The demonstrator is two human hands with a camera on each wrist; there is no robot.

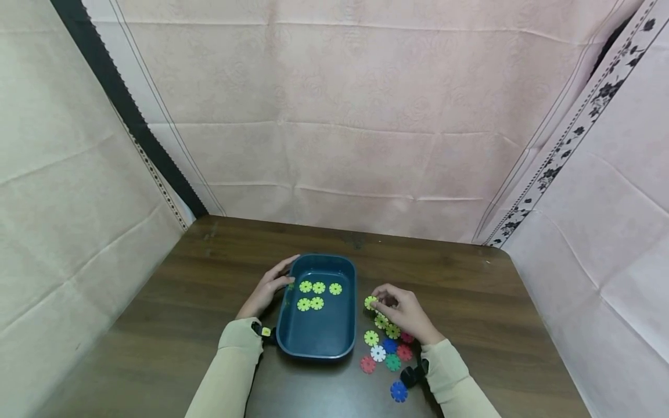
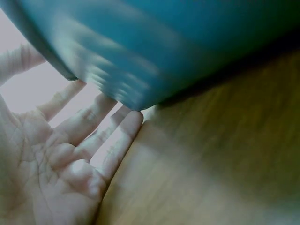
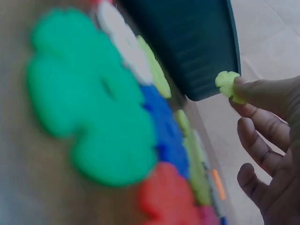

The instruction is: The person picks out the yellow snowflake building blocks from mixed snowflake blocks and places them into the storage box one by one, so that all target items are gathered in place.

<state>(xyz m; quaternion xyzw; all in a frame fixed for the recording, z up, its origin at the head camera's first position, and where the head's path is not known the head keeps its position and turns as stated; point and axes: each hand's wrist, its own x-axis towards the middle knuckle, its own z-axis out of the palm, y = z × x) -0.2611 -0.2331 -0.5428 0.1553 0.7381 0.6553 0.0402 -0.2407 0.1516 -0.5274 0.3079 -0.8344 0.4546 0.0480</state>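
Note:
A dark blue rectangular tray (image 1: 324, 337) stands on the table with several yellow-green flower-shaped discs (image 1: 316, 303) lying flat inside it. At its left side my left hand (image 1: 268, 289) rests against the wall; the left wrist view shows extended fingers (image 2: 115, 145) touching the tray's outer side (image 2: 140, 51). Right of the tray, my right hand (image 1: 399, 306) pinches a yellow-green flower disc (image 3: 226, 83) between thumb and fingertips, above the table. Below that hand lie loose flower discs in yellow-green (image 1: 371, 338), white (image 1: 378, 353), blue (image 1: 399, 391), green (image 1: 393, 363) and red (image 1: 368, 364).
The brown wooden table (image 1: 251, 238) is bordered by pale cloth (image 1: 334, 116) at the back and both sides. Black wrist straps with cameras (image 1: 413, 376) sit close to the loose discs and the tray.

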